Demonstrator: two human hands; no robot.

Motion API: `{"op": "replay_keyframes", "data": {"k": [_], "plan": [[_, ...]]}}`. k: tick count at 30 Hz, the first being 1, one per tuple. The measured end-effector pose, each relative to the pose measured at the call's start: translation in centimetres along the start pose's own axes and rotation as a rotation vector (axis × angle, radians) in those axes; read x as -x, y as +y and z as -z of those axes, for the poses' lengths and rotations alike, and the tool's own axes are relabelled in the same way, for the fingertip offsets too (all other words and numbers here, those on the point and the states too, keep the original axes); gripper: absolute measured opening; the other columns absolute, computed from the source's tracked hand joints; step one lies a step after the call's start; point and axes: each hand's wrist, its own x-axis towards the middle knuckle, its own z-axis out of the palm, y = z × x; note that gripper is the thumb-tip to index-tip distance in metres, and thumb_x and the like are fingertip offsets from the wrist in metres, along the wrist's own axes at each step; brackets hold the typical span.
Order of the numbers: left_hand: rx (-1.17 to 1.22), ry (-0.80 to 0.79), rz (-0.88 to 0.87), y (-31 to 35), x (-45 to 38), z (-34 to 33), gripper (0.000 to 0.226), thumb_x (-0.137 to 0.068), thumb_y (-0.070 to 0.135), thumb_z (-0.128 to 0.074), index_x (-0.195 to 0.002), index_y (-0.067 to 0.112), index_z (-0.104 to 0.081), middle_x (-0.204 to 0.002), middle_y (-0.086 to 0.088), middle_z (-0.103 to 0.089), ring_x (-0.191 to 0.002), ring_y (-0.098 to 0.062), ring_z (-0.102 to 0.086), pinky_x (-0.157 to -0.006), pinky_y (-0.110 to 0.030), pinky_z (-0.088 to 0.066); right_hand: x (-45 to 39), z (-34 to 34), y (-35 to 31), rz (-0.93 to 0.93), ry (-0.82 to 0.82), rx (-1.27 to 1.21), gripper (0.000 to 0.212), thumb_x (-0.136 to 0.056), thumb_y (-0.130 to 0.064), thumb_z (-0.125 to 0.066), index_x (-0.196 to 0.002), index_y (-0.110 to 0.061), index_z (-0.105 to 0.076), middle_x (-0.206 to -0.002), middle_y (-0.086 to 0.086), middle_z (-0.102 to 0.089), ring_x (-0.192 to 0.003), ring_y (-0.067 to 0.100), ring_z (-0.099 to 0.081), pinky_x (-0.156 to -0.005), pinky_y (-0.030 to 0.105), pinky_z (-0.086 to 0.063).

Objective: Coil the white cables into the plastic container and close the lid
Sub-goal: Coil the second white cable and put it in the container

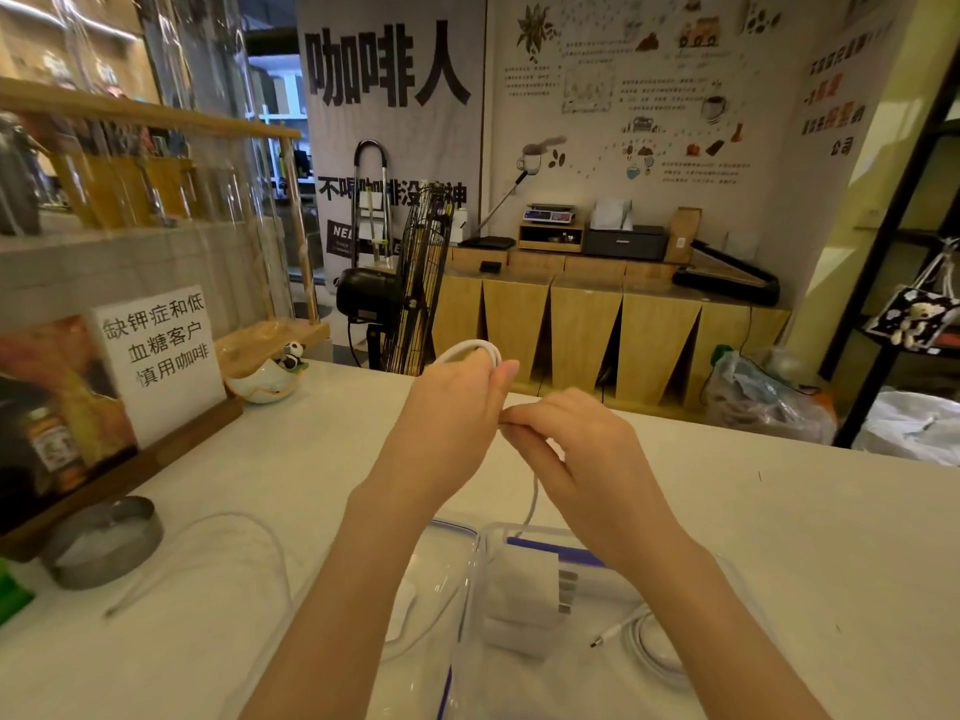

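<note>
A white cable [480, 350] is pinched in loops by the left hand [452, 407], and its hanging length by the right hand [566, 449], above the open container [519, 532]. Loops are best kept even and small.

A white desk [779, 511] is backed by a wooden cabinet [587, 335], a black fan [410, 283] and poster-covered walls [649, 85].
</note>
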Motion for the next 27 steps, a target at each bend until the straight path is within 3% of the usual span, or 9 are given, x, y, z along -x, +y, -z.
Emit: {"op": "replay_keyframes", "data": {"k": [3,6,9,14,16,19,22,24,27], "plan": [[0.0,0.008,-0.03,0.0,0.0,0.3,0.031,-0.095,0.027,-0.031,-0.098,0.008,-0.056,-0.074,0.003,-0.048,-0.06,-0.005,-0.042,-0.051,-0.011,-0.036,-0.1,-0.2,-0.1,-0.001,0.03,-0.067,0.02,-0.085,-0.018,-0.051,-0.095,-0.016,-0.067,-0.082,-0.001,-0.071,-0.071,0.001,-0.057,-0.066,0.002,-0.036],[0.133,0.067,-0.012,0.0,0.2,0.5,0.025,-0.095,0.025,-0.035,-0.086,0.011,-0.054,-0.062,0.012,-0.042,-0.054,0.0,-0.041,-0.058,-0.003,-0.038,-0.1,-0.2,-0.6,-0.1,-0.049,-0.285,0.017,-0.091,-0.015,-0.046,-0.101,-0.019,-0.06,-0.085,-0.01,-0.06,-0.068,0.005,-0.059,-0.069,0.009,-0.046],[0.198,0.119,-0.029,-0.3,0.2,0.8,0.02,-0.094,0.023,-0.039,-0.077,0.016,-0.047,-0.06,0.016,-0.042,-0.053,0.001,-0.045,-0.059,-0.004,-0.041,-0.1,-0.3,-0.9,-0.138,-0.13,-0.417,0.018,-0.092,-0.014,-0.045,-0.1,-0.029,-0.049,-0.084,-0.016,-0.057,-0.078,0.003,-0.06,-0.071,0.006,-0.046],[0.067,-0.119,-0.034,-0.7,0.1,1.1,0.02,-0.094,0.024,-0.038,-0.083,0.013,-0.052,-0.068,0.006,-0.05,-0.061,-0.008,-0.049,-0.056,-0.015,-0.041,-0.1,-0.1,-0.5,-0.157,-0.072,-0.401,0.028,-0.088,-0.017,-0.052,-0.087,-0.043,-0.041,-0.078,-0.031,-0.055,-0.077,-0.008,-0.059,-0.067,0.003,-0.046],[0.041,-0.234,0.01,-0.4,-0.1,1.0,0.021,-0.094,0.02,-0.04,-0.087,0.007,-0.056,-0.073,-0.001,-0.056,-0.066,-0.012,-0.054,-0.062,-0.017,-0.042,-0.1,-0.2,-0.3,-0.152,-0.044,-0.341,0.021,-0.087,-0.017,-0.053,-0.09,-0.036,-0.046,-0.081,-0.022,-0.061,-0.073,-0.005,-0.06,-0.066,0.004,-0.046],[0.203,-0.333,0.092,-0.5,0.1,0.7,0.033,-0.095,0.023,-0.036,-0.064,0.017,-0.046,-0.054,0.003,-0.051,-0.046,-0.005,-0.047,-0.046,-0.011,-0.04,-0.1,-0.2,0.1,-0.152,0.021,-0.245,0.013,-0.085,-0.015,-0.058,-0.097,-0.019,-0.058,-0.093,-0.001,-0.07,-0.082,0.008,-0.063,-0.071,0.01,-0.045],[0.357,-0.419,0.214,-0.9,0.4,0.5,0.039,-0.096,0.029,-0.035,-0.061,0.019,-0.051,-0.054,0.002,-0.047,-0.048,-0.009,-0.041,-0.05,-0.021,-0.036,-0.1,-0.3,-0.1,-0.107,0.069,-0.183,0.012,-0.081,-0.016,-0.062,-0.092,-0.012,-0.061,-0.085,0.005,-0.071,-0.073,0.011,-0.061,-0.067,0.016,-0.05],[0.313,-0.468,0.315,-1.3,0.5,0.5,0.046,-0.095,0.037,-0.034,-0.061,0.016,-0.056,-0.052,0.002,-0.046,-0.048,-0.01,-0.04,-0.05,-0.021,-0.033,-0.3,-0.7,-0.5,-0.118,0.01,-0.134,0.021,-0.082,-0.022,-0.061,-0.101,-0.013,-0.057,-0.085,0.004,-0.068,-0.073,0.014,-0.061,-0.068,0.024,-0.053],[0.302,-0.486,0.448,-2.6,0.5,0.9,0.044,-0.094,0.036,-0.036,-0.061,0.012,-0.054,-0.05,0.001,-0.043,-0.044,-0.011,-0.035,-0.045,-0.021,-0.03,-1.0,-1.9,0.0,-0.209,-0.311,0.031,0.034,-0.087,-0.03,-0.054,-0.119,-0.021,-0.048,-0.1,0.0,-0.063,-0.085,0.014,-0.057,-0.077,0.027,-0.05]]}}
